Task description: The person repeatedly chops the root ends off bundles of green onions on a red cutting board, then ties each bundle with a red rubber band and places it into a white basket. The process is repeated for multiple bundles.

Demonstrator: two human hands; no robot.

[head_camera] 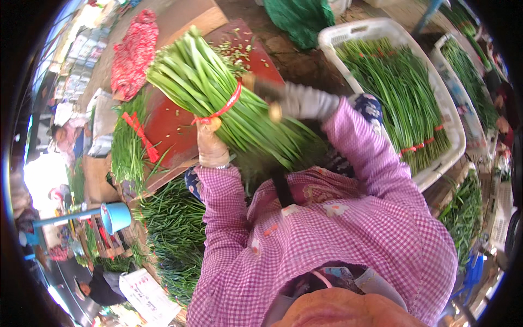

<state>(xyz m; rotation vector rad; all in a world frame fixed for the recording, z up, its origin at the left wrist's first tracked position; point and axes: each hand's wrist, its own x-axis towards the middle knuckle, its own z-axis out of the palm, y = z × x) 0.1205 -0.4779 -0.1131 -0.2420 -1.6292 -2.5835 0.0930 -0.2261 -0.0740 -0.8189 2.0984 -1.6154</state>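
A thick bunch of long green leafy stalks, like Chinese chives (pixel 245 110), lies slanted before me, with its pale ends at the upper left. Red tape (pixel 229 105) goes around it near those ends. My left hand (pixel 211 143) holds the bunch from below, by the tape. My right hand (pixel 304 100), in a grey glove with yellowish fingertips, is blurred over the leaves to the right; whether its fingers grip them cannot be told. Under the bunch is a red board (pixel 175 135) strewn with cut pale bits (pixel 235 51).
A white plastic basket (pixel 443 102) of tied green bunches stands at the right, near my knee. Left of the board lie a red patterned cloth (pixel 135 55) and loose red strips (pixel 141 137) on greens. More greens (pixel 175 237) are heaped beside my left arm. A blue bucket (pixel 115 218) is farther left.
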